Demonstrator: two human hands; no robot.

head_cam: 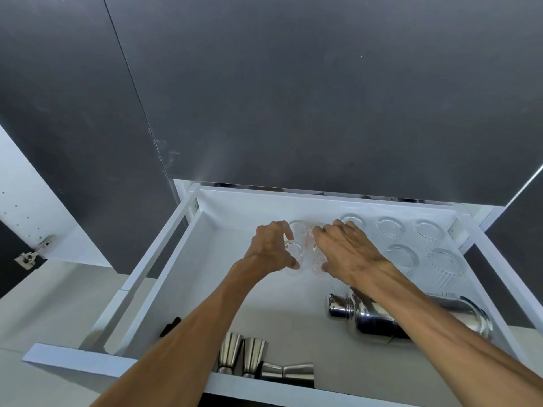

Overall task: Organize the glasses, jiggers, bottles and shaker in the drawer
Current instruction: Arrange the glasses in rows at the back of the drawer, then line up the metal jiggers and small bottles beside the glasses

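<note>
A white drawer stands pulled out below me. My left hand grips a small clear shot glass near the back middle. My right hand holds a small glass with red markings right beside it. More small glasses stand just behind. Several ribbed clear tumblers stand at the back right. A steel shaker lies on its side under my right forearm. Steel jiggers sit at the front edge, two upright and one lying down.
A dark cupboard front hangs over the drawer's back. A white cabinet side with a metal hinge is at the left. A small black object lies near the drawer's front left. The drawer floor at left is bare.
</note>
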